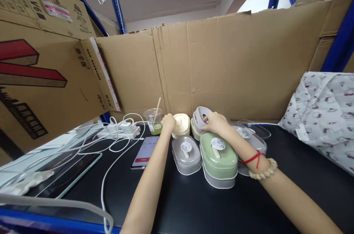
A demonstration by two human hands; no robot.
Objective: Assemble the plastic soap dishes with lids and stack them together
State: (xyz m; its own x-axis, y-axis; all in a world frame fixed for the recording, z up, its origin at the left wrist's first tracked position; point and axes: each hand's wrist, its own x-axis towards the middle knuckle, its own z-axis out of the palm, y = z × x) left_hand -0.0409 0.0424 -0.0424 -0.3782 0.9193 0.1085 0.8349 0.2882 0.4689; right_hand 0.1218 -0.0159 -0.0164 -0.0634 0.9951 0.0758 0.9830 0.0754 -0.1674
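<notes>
At the back of the black table, my left hand is closed against the left side of a small cream lidded box. Its fingertips are hidden, so what they grip does not show. My right hand has its fingers on a tilted grey container with a dark round spot, resting over a pale green one. Below my right wrist sits a green lunch box with a clear lid, stacked on a grey base. To its left is a smaller grey lidded box. Another grey lidded box is partly behind my right forearm.
A phone showing a timer lies left of my left forearm. Behind it stand a plastic cup with a stick and a power strip with tangled white cables. Cardboard walls the back; a patterned quilted cloth lies right.
</notes>
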